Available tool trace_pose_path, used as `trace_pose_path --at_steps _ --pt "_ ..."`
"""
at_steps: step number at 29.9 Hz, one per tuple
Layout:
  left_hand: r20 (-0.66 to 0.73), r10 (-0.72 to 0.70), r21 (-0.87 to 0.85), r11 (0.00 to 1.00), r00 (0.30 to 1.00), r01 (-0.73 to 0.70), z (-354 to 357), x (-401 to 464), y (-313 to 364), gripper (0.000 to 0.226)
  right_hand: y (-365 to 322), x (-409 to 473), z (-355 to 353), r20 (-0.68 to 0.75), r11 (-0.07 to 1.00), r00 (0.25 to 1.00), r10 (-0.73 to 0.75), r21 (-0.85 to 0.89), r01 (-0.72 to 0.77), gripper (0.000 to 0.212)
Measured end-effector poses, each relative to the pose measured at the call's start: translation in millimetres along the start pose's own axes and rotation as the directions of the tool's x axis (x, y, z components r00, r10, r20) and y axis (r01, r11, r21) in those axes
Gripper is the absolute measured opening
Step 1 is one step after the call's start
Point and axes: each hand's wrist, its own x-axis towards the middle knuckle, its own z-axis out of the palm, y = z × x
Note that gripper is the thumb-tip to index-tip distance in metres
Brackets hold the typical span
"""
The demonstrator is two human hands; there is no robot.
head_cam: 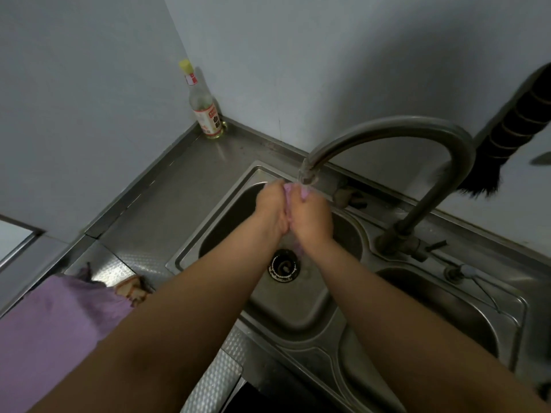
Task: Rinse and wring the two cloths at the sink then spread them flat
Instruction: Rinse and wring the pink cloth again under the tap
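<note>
My left hand (272, 208) and my right hand (311, 217) are pressed together over the left sink basin (214, 222), right under the spout of the curved tap (308, 171). Both grip a bunched pink-purple cloth (304, 193); bits of it show above my fingers and below my right wrist. Water runs from the spout onto it. Most of the cloth is hidden inside my hands. A second, purple cloth (53, 323) lies on the steel counter at the lower left.
A glass bottle (204, 110) with a yellow cap stands in the counter's back corner. The drain (283, 265) is below my hands. A second basin (447, 299) lies to the right, behind the tap handle (433, 245). A dark brush (512, 129) hangs on the wall.
</note>
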Motion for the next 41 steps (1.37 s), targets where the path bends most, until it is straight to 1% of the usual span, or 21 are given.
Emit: trace_pose_path --at_steps 3,6,8,9,11,12,13,15,17,18,20,23,25,27,28,30,32,35,38,39,41 --pt "0.120 -0.041 0.038 0.999 0.992 0.037 7.5 -21.9 -16.0 0.024 -2.8 27.5 -18.6 -0.039 0.999 0.999 0.025 -0.030 -0.026 0.031" --pt "0.034 0.030 0.053 0.998 0.999 -0.032 9.7 -12.8 -3.6 0.023 8.1 21.1 -3.2 0.038 0.998 0.998 0.054 -0.044 -0.053 0.030" --pt "0.031 0.017 0.089 0.996 0.999 -0.020 6.6 -7.6 9.4 0.034 9.2 11.0 10.1 0.025 0.996 0.996 0.085 0.023 -0.086 0.035" --pt "0.081 0.005 0.117 0.993 0.997 -0.015 4.1 -9.0 9.1 0.039 10.1 12.8 9.4 0.015 0.998 0.998 0.058 -0.008 -0.058 0.038" --pt "0.224 -0.048 0.176 0.984 0.973 0.008 1.5 -27.1 0.7 0.041 8.6 23.2 -7.3 0.045 0.982 0.999 -0.008 -0.186 0.016 0.037" --pt "0.293 -0.089 0.231 0.973 0.952 0.020 -3.5 -33.2 -6.1 0.043 8.4 29.8 -16.0 0.051 0.977 0.999 -0.014 -0.211 0.025 0.035" --pt "0.353 -0.136 0.268 0.963 0.926 0.039 -8.6 -36.5 -11.6 0.049 9.8 34.6 -24.6 0.087 0.983 0.996 -0.015 -0.179 0.030 0.034" --pt "0.429 -0.239 0.413 0.910 0.871 0.046 -23.4 -40.2 -10.6 0.060 14.7 41.6 -35.4 0.245 0.998 0.968 0.050 -0.044 -0.040 0.034" --pt "0.412 -0.325 0.621 0.784 0.851 -0.001 -41.3 -37.9 2.0 0.049 17.5 41.6 -46.0 0.422 0.986 0.899 0.117 0.059 -0.157 0.047" --pt "0.402 -0.333 0.651 0.759 0.853 -0.011 -51.1 -36.2 8.4 0.045 20.6 45.3 -50.8 0.477 0.976 0.868 0.138 0.084 -0.201 0.055" --pt "0.420 -0.301 0.567 0.824 0.856 0.011 -68.1 -31.2 20.2 0.042 26.9 47.8 -63.0 0.557 0.963 0.814 0.167 0.084 -0.255 0.058" --pt "0.469 -0.169 0.323 0.946 0.867 0.009 -87.2 -26.3 32.5 0.032 38.7 48.3 -74.2 0.693 0.979 0.700 0.174 -0.048 -0.196 0.037" --pt "0.448 -0.096 0.217 0.976 0.889 -0.004 -93.0 -23.1 35.1 0.036 44.6 43.7 -79.1 0.741 0.978 0.644 0.192 -0.090 -0.188 0.028" --pt "0.463 -0.017 0.076 0.997 0.886 -0.021 -92.9 -21.0 32.6 0.030 46.5 37.3 -80.8 0.765 0.975 0.613 0.196 -0.088 -0.202 0.017" --pt "0.460 0.019 0.001 1.000 0.888 -0.022 -92.1 -20.4 31.0 0.026 47.6 35.2 -80.3 0.766 0.973 0.614 0.194 -0.069 -0.221 0.016" --pt "0.445 0.063 -0.131 0.991 0.894 -0.004 -90.2 -19.7 27.4 0.023 51.5 32.2 -77.0 0.737 0.971 0.653 0.173 -0.018 -0.237 0.016" --pt "0.424 0.076 -0.219 0.976 0.902 0.020 -88.5 -22.6 25.4 0.028 54.4 31.4 -73.3 0.713 0.963 0.687 0.140 0.063 -0.262 0.024" --pt "0.398 0.113 -0.270 0.963 0.910 -0.001 -85.2 -21.1 26.1 0.021 55.7 29.6 -68.9 0.708 0.929 0.699 0.106 0.179 -0.323 0.050" --pt "0.330 0.077 -0.203 0.979 0.941 -0.008 -81.8 -22.2 30.8 0.018 51.3 29.2 -68.9 0.730 0.903 0.682 0.050 0.259 -0.343 0.053" --pt "0.309 0.052 -0.173 0.985 0.950 0.002 -80.7 -23.2 33.3 0.033 50.5 30.4 -70.8 0.748 0.878 0.664 0.005 0.315 -0.361 0.050" --pt "0.271 0.007 -0.123 0.992 0.963 0.027 -83.0 -19.1 36.1 0.078 51.8 33.2 -77.6 0.804 0.794 0.580 -0.132 0.436 -0.423 0.047"
